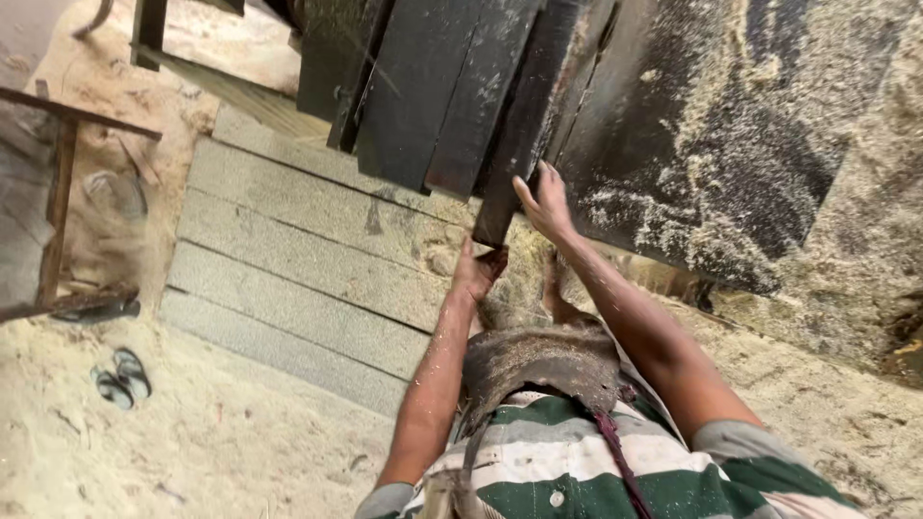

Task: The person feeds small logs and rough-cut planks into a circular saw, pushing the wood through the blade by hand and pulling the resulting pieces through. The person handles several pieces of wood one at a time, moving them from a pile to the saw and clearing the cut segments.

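A long dark wooden plank runs from the top of the view down to my hands. My left hand grips the plank's near end from below. My right hand presses flat against the plank's right side, fingers spread, a little above the left hand. The plank lies beside other dark planks on a sawdust-covered dark machine table. Sawdust coats both my forearms.
Grey timber boards lie side by side on the ground at left. A pair of sandals sits in the sawdust at lower left. A wooden frame stands at the far left. Sawdust covers the ground.
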